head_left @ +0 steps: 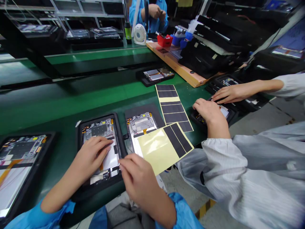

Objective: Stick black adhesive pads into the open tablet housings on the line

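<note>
A: Where do we find the open tablet, and how are our fingers set?

B: It lies face-down, judging by its exposed board, in a black foam tray on the green bench, directly before us. Our left hand reaches across it, fingers bent and tips on the upper part of the silver battery. Our right hand has thumb and forefinger drawn close at the right edge. Whether either hand pinches something small, we cannot tell.

A: Why this arrangement?

B: The raised rim probably keeps the tablet from sliding; our left fingers seem to steady it, leaving the right ones free for fine work at the edge. We presumably keep the yellow-backed sheet of black strips beside our right hand for easy reach; it partly overlaps a second tablet.

A: And its appearance?

B: Note the dark, component-studded circuit board at the far end, with a yellow patch and orange pieces at its margin. The pale, smooth battery lies nearer us, bearing a small black strip; an orange ribbon cable shows beside our left hand.
</note>
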Demonstrator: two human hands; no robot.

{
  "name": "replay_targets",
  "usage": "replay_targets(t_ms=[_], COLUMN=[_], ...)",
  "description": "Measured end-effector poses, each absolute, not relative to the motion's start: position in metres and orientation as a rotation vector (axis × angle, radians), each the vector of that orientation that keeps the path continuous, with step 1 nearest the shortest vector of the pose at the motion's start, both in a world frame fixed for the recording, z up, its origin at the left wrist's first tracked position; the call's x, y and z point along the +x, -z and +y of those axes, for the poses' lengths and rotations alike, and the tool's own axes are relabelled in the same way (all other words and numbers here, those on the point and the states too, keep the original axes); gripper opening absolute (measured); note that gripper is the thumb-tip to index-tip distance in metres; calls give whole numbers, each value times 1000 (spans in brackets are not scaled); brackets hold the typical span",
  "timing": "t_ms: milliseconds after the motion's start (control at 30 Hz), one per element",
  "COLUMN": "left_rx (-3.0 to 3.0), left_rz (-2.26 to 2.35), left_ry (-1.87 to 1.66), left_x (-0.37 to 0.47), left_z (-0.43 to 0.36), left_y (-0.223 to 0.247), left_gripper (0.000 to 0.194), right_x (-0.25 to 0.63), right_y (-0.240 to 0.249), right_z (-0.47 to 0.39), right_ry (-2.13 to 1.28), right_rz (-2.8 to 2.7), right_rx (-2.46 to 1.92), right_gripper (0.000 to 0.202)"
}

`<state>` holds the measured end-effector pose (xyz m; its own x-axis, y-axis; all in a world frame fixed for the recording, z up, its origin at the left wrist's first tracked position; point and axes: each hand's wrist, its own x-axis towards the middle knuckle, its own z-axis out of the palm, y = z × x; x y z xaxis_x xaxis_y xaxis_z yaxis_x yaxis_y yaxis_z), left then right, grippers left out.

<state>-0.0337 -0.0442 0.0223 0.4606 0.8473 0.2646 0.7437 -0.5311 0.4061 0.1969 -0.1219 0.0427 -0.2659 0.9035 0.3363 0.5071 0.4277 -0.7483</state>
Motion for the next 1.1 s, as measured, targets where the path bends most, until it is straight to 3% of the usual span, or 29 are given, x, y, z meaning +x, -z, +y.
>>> replay_targets(t_ms=[267,433,567,933,1100], left_rx=[2379,2666,2698,2381,2492], left_rz=[1325,1081,938,699,724], left_ry=[-750,-745,-721,-649,-645], left_x=[-35,-33,-36,-27,-24], left_z=[-48,-40,-19,23,23], left_y=[-11,-10,-19,-27,-19], left_gripper=[31,42,36,29,29], right_x=[175,173,171,179,184], right_y=[-36,-23,-23,-55,-60], right_z=[-65,-72,-74,-71,-67], right_ry=[-459,-275,-220,-680,-715], right_rz=[-2416,-2414,-2411,-2150,-2059], right_rx=[-1336,-1319,-1370,-1482,-1519], right_gripper=[8,17,20,19,17])
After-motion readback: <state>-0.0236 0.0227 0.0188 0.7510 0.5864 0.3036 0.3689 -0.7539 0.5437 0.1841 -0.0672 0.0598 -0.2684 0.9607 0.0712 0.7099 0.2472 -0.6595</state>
